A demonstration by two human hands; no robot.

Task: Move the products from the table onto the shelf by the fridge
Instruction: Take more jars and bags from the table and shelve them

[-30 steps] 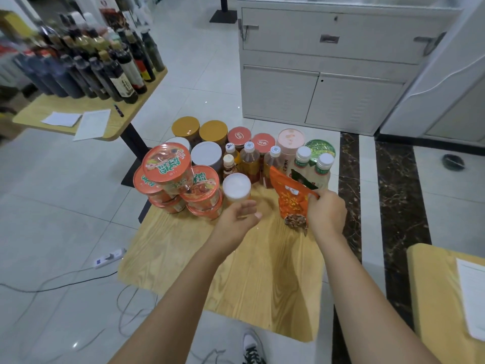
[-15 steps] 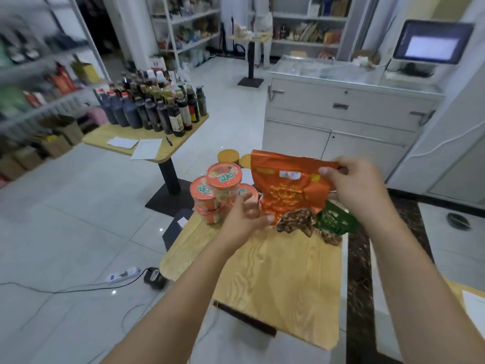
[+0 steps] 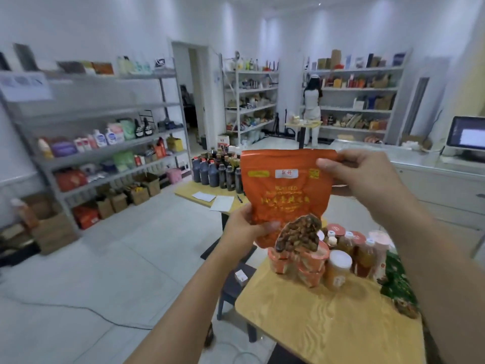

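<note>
Hands [image 3: 244, 227] [image 3: 359, 174] grip orange bag [image 3: 283, 190]; wooden table [image 3: 328, 324] below, shelves [image 3: 105, 151] beyond.

An orange pouch [image 3: 283, 190] is printed with yellow lettering, a small white label near its top and a brown picture of nuts at its lower edge. Below the pouch, a counter [image 3: 328, 329] of pale yellow wood with wavy grain is seen, with orange-red cups [image 3: 312, 261] on it and a dark green bag [image 3: 397, 282] at the pouch's lower right. Behind the pouch to its left, dark brown bottles [image 3: 217, 177] are capped in red.

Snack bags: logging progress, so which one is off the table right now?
The orange bag, gripped by the left hand and right hand; the green bag lies on the table.
</note>
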